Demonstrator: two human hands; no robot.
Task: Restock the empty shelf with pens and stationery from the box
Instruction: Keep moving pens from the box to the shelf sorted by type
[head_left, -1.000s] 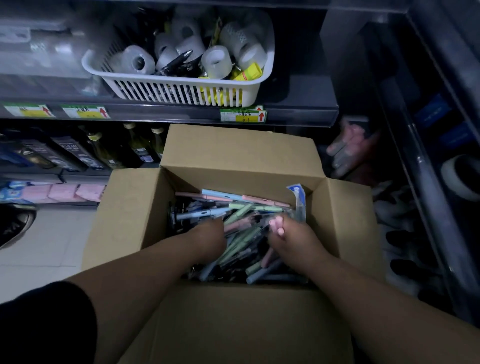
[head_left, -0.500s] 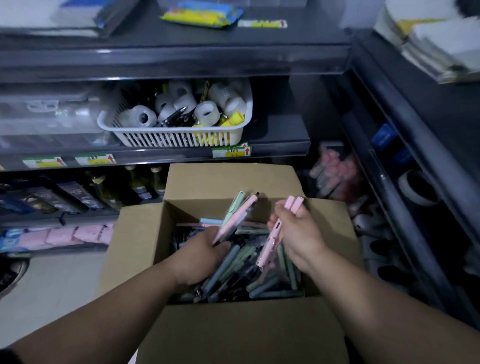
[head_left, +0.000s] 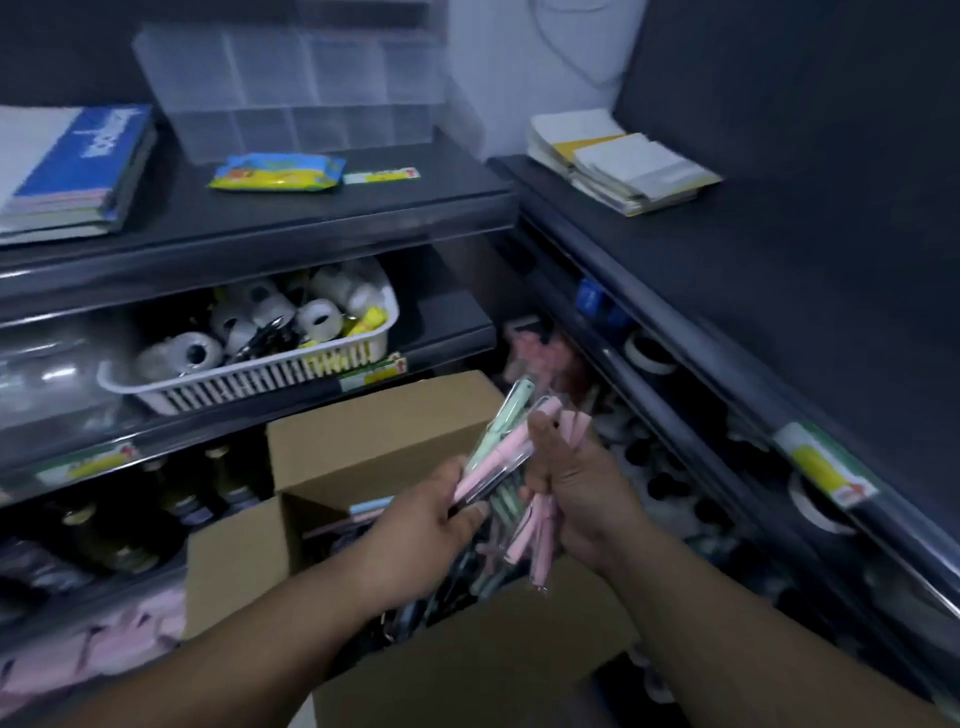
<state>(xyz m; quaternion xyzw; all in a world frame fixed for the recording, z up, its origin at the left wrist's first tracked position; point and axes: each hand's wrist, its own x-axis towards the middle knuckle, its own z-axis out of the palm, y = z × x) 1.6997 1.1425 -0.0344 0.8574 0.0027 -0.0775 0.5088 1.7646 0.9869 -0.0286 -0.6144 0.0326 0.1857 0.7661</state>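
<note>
An open cardboard box stands on the floor below me, with several pens still lying inside. Above it, my left hand grips a few pink and green pens that point up and to the right. My right hand grips a bundle of pink pens that hang down from it. The two hands are close together, their pens almost touching. A clear divided organiser stands on the top dark shelf behind the box.
A white basket of tape rolls sits on the middle shelf. Notebooks lie at top left, a yellow-blue packet mid-shelf. Paper pads rest on the right-hand shelf. Bottles stand on a lower shelf.
Both hands have lifted out of the box with pens and come together. The view has tilted upward, so the top shelf and its organiser now show.
</note>
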